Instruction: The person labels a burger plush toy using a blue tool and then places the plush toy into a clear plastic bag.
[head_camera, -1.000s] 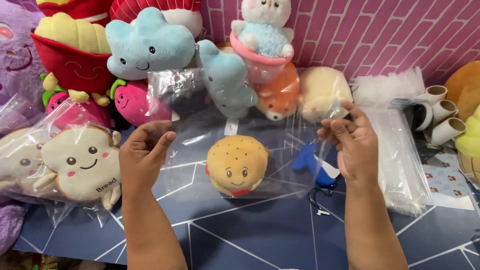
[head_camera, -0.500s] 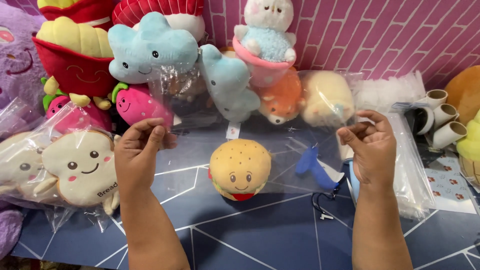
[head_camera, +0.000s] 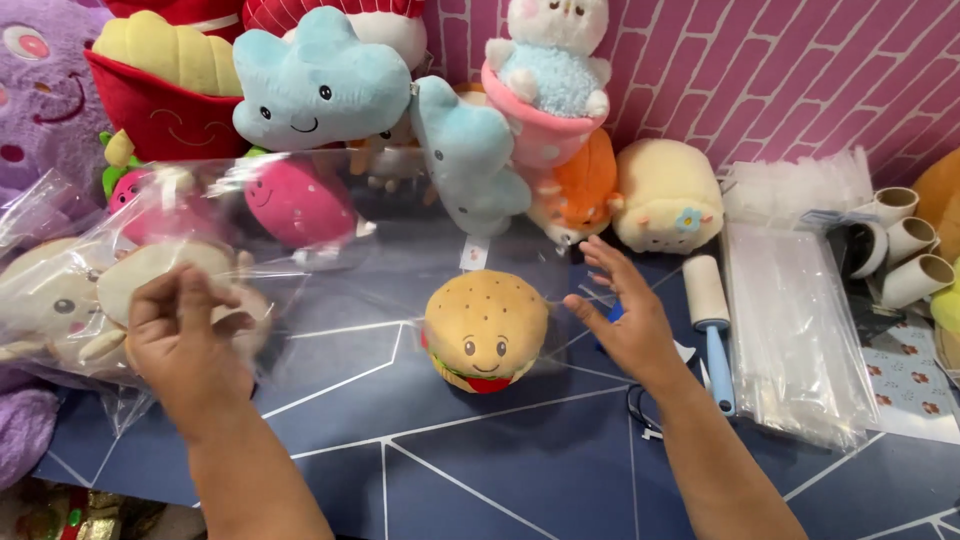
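Observation:
A round burger plush (head_camera: 486, 329) with a smiling face sits on the dark blue table (head_camera: 480, 470), seen through a clear plastic bag (head_camera: 390, 260) stretched in front of it. My left hand (head_camera: 185, 335) pinches the bag's left edge, in front of a bagged toast plush (head_camera: 60, 300). My right hand (head_camera: 625, 315) is off the bag, fingers spread, just to the right of the burger plush and reaching toward it.
Plush toys line the pink brick wall: a blue cloud (head_camera: 315, 85), fries in a red box (head_camera: 175, 95), a pink strawberry (head_camera: 300, 205), a cream one (head_camera: 668, 205). To the right lie a lint roller (head_camera: 712, 320), stacked clear bags (head_camera: 795, 330) and cardboard tubes (head_camera: 905, 245).
My right hand let go of the bag's right edge and dropped toward the burger plush. My left hand pulled the bag leftward and down, over the toast plush.

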